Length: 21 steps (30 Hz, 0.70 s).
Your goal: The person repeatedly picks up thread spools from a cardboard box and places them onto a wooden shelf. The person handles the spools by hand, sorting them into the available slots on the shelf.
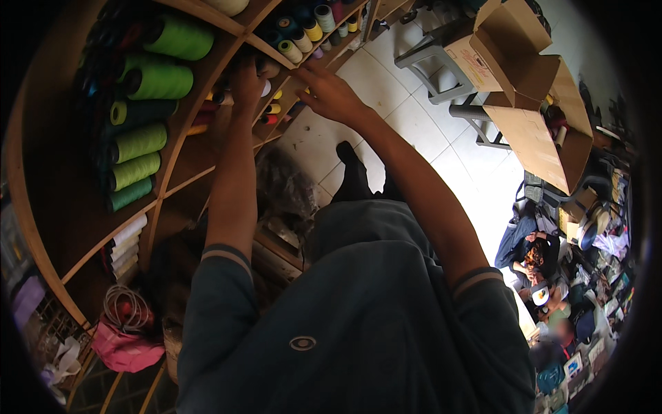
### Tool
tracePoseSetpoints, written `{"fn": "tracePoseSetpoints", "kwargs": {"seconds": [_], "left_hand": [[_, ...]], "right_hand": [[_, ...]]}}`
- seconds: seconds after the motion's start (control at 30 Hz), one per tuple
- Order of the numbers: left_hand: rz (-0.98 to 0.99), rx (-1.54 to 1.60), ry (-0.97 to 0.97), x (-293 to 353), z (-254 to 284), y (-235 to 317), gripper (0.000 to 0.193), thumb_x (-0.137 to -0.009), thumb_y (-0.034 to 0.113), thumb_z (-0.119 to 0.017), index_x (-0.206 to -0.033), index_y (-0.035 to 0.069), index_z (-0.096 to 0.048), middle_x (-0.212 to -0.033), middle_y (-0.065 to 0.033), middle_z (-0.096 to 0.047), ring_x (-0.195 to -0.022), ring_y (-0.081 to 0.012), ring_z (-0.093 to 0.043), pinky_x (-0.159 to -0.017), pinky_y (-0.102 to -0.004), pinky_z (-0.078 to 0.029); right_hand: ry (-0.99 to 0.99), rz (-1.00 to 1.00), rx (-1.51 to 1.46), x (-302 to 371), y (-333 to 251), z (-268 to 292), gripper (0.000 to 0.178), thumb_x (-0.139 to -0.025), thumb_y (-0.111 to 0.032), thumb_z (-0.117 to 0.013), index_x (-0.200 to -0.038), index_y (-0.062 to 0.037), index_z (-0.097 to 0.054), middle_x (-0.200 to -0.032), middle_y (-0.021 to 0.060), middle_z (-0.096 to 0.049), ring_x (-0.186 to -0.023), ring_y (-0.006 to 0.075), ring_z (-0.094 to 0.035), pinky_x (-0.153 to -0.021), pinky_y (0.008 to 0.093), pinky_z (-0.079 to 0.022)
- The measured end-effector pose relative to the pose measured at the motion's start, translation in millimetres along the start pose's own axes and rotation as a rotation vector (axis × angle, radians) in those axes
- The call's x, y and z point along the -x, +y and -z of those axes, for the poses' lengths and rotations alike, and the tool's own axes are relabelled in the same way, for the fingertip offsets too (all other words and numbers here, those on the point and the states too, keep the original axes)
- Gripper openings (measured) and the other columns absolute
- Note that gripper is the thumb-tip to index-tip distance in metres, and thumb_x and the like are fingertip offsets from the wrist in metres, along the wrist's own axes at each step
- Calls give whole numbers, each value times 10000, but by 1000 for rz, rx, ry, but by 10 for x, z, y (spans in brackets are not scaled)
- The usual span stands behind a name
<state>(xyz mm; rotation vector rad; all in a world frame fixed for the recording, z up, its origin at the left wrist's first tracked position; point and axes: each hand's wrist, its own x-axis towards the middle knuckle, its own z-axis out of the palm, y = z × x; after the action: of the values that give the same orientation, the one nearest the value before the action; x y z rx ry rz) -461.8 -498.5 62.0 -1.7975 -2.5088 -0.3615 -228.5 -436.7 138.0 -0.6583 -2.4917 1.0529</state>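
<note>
My left hand (246,84) reaches into a dark compartment of the wooden thread shelf (231,65). Its fingers are lost in shadow beside some thread spools, so I cannot make out whether they grip one. My right hand (332,93) is at the shelf's front edge, fingers apart and nothing visible in them. Just beyond it stand pale and yellow thread cones (312,31) in the upper compartment. Below the hands, a yellow spool (274,109) and a red spool (269,119) show in a lower compartment.
Large green thread cones (160,83) fill the left compartment, white cones (126,245) the one below. A pink bag (127,345) with coiled cord lies lower left. Open cardboard boxes (527,141) rest on grey stools (438,69) at right. A person (534,255) sits among piled goods, far right.
</note>
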Motion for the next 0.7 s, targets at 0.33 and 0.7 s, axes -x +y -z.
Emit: {"fn": "tracePoseSetpoints", "kwargs": {"seconds": [0.33,0.7], "left_hand": [[130,-111,-52,167,345,279,663,-694,220,-782,-1278,82,-500,-1235,-151,-538,-1148,-345,-510,-951,-499,-401],[57,-219,17,302,48,-122,573,-762,304,-729,-1236,64,-516,-1234,-165,-526,-1133,-354,-493,-950,-499,-364]], "right_hand": [[-16,-67,14,32,104,-55,354,-876,-189,-585,-1199,-60,-523,-1194,154,-503,-951,341,-610,-803,426,-501],[38,-96,-32,223,296,204,347,-874,-183,-599,-1191,-65,-524,-1149,165,-496,-920,342,-607,-802,421,-496]]}}
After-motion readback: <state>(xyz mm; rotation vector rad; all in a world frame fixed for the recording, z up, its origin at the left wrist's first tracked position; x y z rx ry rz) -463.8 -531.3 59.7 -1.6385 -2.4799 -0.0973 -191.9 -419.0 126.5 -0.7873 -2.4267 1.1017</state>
